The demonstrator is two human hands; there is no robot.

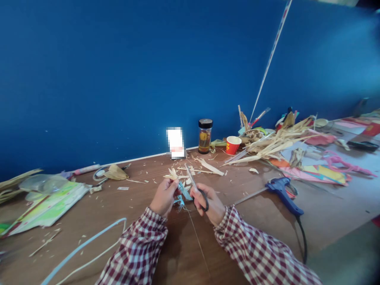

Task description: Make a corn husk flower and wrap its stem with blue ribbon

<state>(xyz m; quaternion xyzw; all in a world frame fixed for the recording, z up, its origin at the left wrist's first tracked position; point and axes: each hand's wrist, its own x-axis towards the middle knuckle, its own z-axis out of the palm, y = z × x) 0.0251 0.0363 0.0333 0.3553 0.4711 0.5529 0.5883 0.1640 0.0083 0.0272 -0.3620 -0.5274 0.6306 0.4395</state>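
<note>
My left hand [164, 196] is closed in a pinch on a small craft piece [181, 192] of pale husk strips and light blue material, held just above the brown table [118, 213]. My right hand [208, 204] grips black-handled scissors [196, 190], fingers through the loops. The blades point up and left, and their tips meet the craft piece. Both sleeves are red and white plaid.
Husk scraps [204, 166] litter the table behind my hands. A blue glue gun [282, 192] lies at right, its cable trailing off the front edge. A jar [205, 135], red cup [232, 145] and husk pile [276, 144] stand by the blue wall. Papers [47, 206] and a blue tube [83, 247] lie left.
</note>
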